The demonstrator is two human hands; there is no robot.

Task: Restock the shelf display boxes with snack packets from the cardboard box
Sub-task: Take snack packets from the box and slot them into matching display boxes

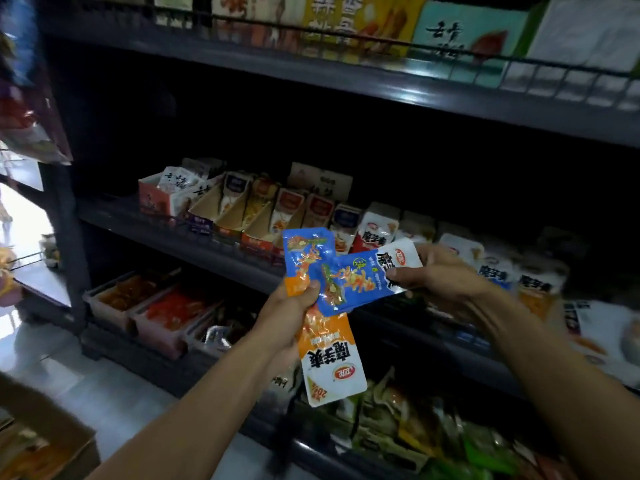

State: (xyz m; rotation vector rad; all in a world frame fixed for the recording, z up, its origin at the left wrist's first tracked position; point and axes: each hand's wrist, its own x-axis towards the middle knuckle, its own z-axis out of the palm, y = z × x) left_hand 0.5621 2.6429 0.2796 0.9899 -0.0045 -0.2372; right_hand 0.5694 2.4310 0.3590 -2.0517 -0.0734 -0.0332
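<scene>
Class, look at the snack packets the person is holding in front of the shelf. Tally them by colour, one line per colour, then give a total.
Blue packets: 2, an upright one gripped by the left hand, and a crosswise one pinched by the right hand.
Orange packets: 1, hanging down from the left hand.
Total: 3

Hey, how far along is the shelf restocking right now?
Partly done: several display boxes hold packets, while the tan ones look nearly empty. In hand: left hand grips orange packet and a blue one; right hand pinches another blue packet. The cardboard box still holds stock.
</scene>
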